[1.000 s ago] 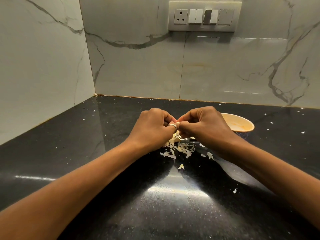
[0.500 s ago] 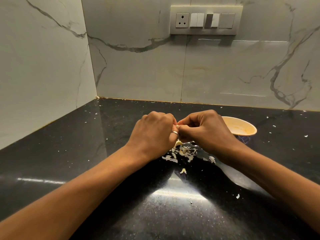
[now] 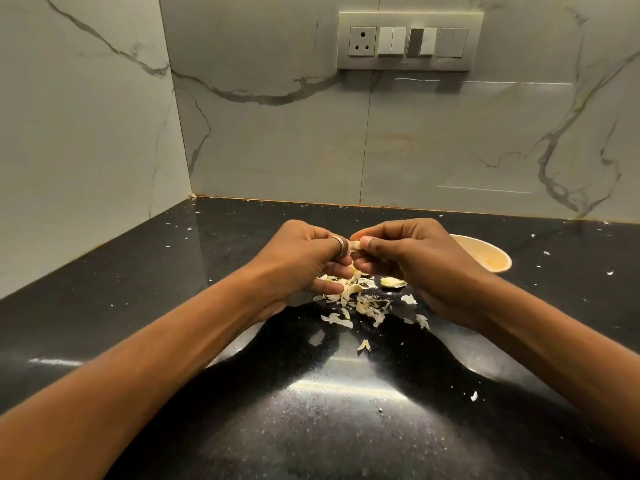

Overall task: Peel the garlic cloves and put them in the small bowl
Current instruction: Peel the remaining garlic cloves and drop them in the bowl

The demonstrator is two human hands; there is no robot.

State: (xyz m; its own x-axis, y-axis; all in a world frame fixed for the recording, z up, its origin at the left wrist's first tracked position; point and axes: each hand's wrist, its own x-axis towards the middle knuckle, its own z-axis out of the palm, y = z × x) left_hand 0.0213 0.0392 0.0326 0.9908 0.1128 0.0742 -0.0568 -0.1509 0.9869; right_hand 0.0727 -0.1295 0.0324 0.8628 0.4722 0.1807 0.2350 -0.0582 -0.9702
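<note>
A small pale garlic clove (image 3: 354,245) sits between my two hands above the black counter. My left hand (image 3: 304,261), with a ring on one finger, has its fingers curled round the clove's left end. My right hand (image 3: 415,258) pinches the clove's right end between thumb and forefinger. Most of the clove is hidden by my fingers. Below the hands lies a heap of papery garlic skins (image 3: 360,303). The small cream bowl (image 3: 491,261) stands just right of my right hand, partly hidden behind it; I cannot see its contents.
Flecks of skin are scattered over the black counter (image 3: 311,427). Marble walls meet in a corner at the back left. A switch panel (image 3: 408,41) with a socket is on the back wall.
My hands have tilted and parted slightly, so the clove shows between the fingertips. The skin pile under them is more visible. The camera has shifted a little.
</note>
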